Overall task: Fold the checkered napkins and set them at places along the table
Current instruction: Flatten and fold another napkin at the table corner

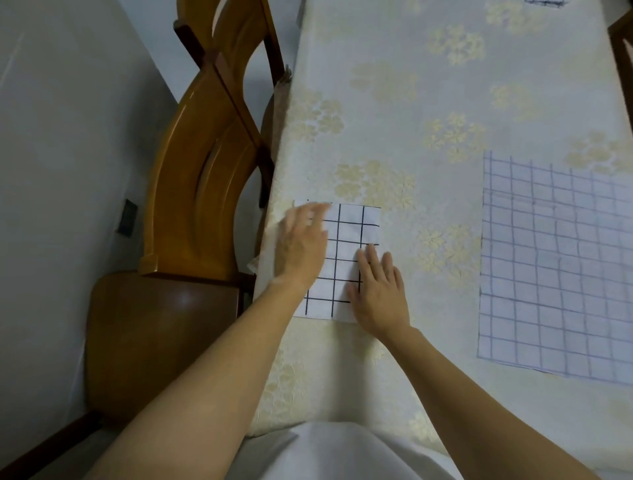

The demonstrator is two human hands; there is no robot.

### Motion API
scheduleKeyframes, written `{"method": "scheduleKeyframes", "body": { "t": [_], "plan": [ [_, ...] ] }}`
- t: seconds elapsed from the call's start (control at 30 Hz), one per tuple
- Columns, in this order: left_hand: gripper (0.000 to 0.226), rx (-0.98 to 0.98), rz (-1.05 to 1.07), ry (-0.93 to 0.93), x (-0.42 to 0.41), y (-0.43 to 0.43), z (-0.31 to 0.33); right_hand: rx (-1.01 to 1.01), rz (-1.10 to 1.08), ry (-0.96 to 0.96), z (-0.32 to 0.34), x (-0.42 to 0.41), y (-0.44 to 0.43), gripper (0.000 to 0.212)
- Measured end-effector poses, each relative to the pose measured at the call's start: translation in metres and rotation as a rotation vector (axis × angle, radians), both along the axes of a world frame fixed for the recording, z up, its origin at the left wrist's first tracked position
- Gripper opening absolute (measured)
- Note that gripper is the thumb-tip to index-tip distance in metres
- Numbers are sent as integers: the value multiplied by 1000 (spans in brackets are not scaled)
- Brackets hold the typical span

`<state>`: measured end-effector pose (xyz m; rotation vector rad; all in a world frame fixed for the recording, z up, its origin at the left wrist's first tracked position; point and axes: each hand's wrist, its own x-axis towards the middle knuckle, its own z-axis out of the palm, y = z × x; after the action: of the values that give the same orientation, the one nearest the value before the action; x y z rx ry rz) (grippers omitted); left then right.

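A folded white napkin with black checks lies near the left edge of the table, which has a pale floral cloth. My left hand lies flat on the napkin's left side, fingers straight and blurred. My right hand presses flat on its lower right corner. A larger unfolded napkin with blue checks lies spread on the right. At the far top edge a sliver of another checkered napkin shows.
A wooden chair stands tucked against the table's left edge, its seat below. Dark wood of another chair shows at the right edge. Grey floor lies to the left.
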<state>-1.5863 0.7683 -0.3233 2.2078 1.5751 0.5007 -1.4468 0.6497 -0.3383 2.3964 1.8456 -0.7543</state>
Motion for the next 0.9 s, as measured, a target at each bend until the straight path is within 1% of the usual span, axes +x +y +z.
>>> {"method": "scheduleKeyframes", "body": {
  "t": [0.03,0.1,0.13,0.17,0.2,0.27,0.33,0.37,0.47,0.57,0.6,0.7,0.73,0.8,0.83,0.9],
  "plan": [
    [47,-11,-187,1,12,1,1,-6,-3,-5,1,-1,1,67],
    [51,-55,-520,112,38,6,-2,-6,-9,6,1,-3,3,68],
    [53,-75,-617,200,50,11,-4,7,-9,24,0,-3,4,67],
    [55,-99,-668,290,59,16,-7,28,-11,44,1,-2,4,66],
    [56,-117,-684,369,66,22,-9,59,-30,70,1,0,3,65],
    [55,-96,-686,469,75,30,-12,168,-147,113,2,8,2,57],
    [52,-40,-700,514,81,36,-11,271,-332,86,4,14,-1,51],
    [49,-32,-715,523,83,39,-9,280,-410,57,5,17,-1,51],
    [43,-50,-758,521,90,48,0,131,-515,26,7,21,3,47],
    [39,-48,-777,538,99,55,7,25,-539,74,4,19,13,36],
    [40,-51,-789,573,102,57,9,-14,-543,103,4,18,16,34],
    [47,-39,-880,736,112,60,18,-120,-555,206,10,20,20,39],
    [45,-11,-933,797,114,62,22,-132,-557,238,13,23,20,40],
    [34,36,-1036,896,118,63,29,-105,-546,321,20,30,19,37],
    [27,38,-1064,914,119,63,32,-77,-540,377,23,35,17,33],
    [16,-34,-1056,876,119,62,41,-16,-564,508,28,48,13,27]
  ]
}}
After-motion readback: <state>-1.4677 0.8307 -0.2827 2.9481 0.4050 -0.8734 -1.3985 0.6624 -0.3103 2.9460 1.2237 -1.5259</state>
